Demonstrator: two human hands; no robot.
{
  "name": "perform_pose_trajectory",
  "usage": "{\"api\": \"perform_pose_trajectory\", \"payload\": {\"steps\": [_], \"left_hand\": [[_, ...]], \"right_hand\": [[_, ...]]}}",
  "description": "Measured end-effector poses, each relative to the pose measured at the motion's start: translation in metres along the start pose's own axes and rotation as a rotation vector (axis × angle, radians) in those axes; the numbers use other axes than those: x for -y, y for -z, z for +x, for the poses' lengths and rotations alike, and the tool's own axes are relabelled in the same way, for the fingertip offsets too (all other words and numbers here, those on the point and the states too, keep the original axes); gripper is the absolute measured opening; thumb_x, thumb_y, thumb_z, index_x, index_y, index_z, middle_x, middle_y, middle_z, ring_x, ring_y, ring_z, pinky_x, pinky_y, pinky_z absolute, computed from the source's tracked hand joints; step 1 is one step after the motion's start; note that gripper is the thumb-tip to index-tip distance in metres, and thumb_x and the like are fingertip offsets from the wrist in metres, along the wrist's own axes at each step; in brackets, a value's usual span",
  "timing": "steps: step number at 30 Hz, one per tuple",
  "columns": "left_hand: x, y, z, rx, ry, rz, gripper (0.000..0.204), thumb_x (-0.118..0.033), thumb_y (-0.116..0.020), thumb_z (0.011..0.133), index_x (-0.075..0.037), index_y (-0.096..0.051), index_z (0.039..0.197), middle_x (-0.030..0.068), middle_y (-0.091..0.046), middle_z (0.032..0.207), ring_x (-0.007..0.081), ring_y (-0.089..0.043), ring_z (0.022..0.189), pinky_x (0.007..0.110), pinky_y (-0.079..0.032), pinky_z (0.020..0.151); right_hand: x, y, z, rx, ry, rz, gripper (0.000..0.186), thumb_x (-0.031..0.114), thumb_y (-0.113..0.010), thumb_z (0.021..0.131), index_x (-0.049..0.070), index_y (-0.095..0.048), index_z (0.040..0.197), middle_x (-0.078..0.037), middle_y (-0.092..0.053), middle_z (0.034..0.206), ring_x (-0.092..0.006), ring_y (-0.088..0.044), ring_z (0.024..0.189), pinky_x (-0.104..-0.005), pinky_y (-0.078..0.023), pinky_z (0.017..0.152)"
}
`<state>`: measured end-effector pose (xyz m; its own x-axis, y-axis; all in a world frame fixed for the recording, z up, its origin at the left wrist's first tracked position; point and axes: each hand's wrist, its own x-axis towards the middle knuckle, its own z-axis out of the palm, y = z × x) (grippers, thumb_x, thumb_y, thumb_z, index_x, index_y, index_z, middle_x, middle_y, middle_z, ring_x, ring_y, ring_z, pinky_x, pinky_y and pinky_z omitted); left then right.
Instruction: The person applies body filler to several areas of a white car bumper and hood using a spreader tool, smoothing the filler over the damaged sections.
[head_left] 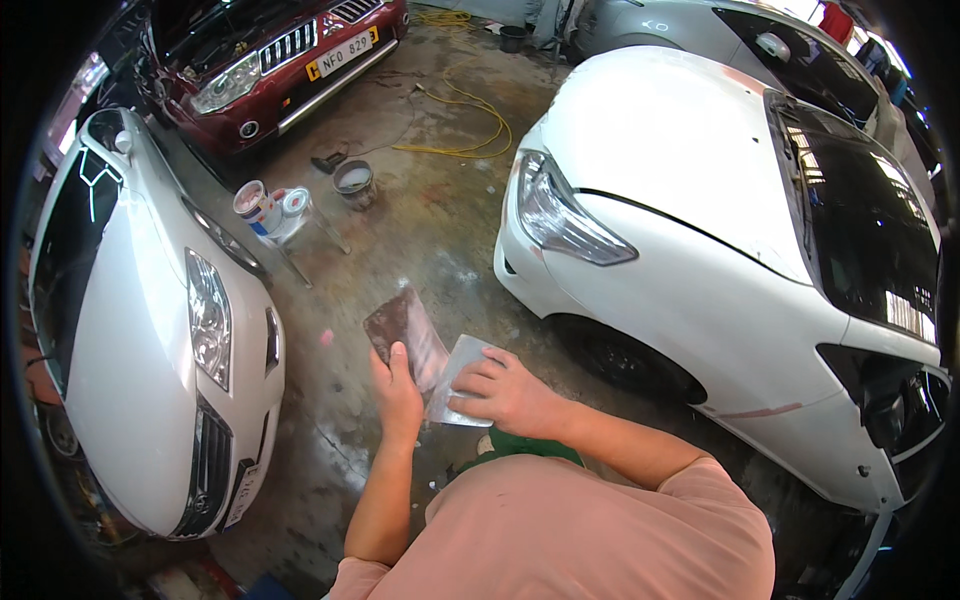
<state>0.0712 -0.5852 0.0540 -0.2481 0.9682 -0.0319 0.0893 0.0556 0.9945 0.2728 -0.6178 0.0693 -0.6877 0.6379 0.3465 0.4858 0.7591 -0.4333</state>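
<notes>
My left hand [398, 395] grips a thin flat board [408, 318], dark brown with pale pinkish smears, by its lower left part. My right hand [495, 388] has its fingers curled over a silvery-grey flat plate [462, 352], which is tilted and meets or overlaps the board's lower right side. Both are held low in front of my body, above the stained concrete floor.
A white car [660, 150] stands at right, a pearl-white car [130, 350] at left, a maroon car [240, 120] behind. A small stand [306, 216] bears tubs [258, 206]; beside it are a bucket [353, 195] and yellow hose [475, 150]. Another car [660, 25] is behind.
</notes>
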Motion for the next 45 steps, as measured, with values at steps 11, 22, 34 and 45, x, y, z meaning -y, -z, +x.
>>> {"api": "perform_pose_trajectory", "payload": {"steps": [11,22,34,45], "left_hand": [[-0.042,-0.056,0.127,-0.071,0.406,-0.724,0.039,-0.014,-0.05,0.104,0.001,-0.043,0.139,0.0131,-0.057,0.128,0.0257,-0.059,0.115,0.041,-0.049,0.099],[-0.036,-0.085,0.252,0.094,0.628,-0.858,0.032,-0.018,-0.057,0.1,-0.006,-0.054,0.129,0.0076,-0.062,0.121,0.0219,-0.061,0.11,0.04,-0.049,0.097],[-0.013,-0.131,0.538,0.128,0.49,-0.642,0.036,-0.018,-0.061,0.099,-0.004,-0.051,0.13,0.0092,-0.064,0.117,0.0232,-0.064,0.106,0.039,-0.053,0.092],[-0.068,-0.194,0.742,0.473,0.597,-0.609,0.037,-0.016,-0.059,0.099,-0.005,-0.049,0.133,0.009,-0.061,0.122,0.024,-0.062,0.111,0.04,-0.051,0.095]], "right_hand": [[-0.102,0.055,0.115,-0.277,0.016,0.346,0.056,0.001,-0.072,0.083,0.018,-0.06,0.135,-0.021,-0.052,0.13,-0.0405,-0.053,0.124,-0.0465,-0.046,0.103],[-0.273,0.026,0.128,-0.431,-1.096,1.163,0.054,-0.01,-0.057,0.082,0.007,-0.055,0.134,-0.01,-0.06,0.12,-0.0255,-0.059,0.113,-0.0374,-0.047,0.097],[-0.404,0.088,0.306,-0.535,-0.541,0.699,0.049,-0.015,-0.051,0.085,0.004,-0.051,0.13,-0.017,-0.047,0.138,-0.0296,-0.051,0.129,-0.0401,-0.044,0.107],[-0.52,0.083,0.45,-0.471,-0.588,0.008,0.051,-0.001,-0.071,0.081,0.014,-0.06,0.128,-0.017,-0.052,0.128,-0.0388,-0.054,0.119,-0.0461,-0.046,0.101]]}}
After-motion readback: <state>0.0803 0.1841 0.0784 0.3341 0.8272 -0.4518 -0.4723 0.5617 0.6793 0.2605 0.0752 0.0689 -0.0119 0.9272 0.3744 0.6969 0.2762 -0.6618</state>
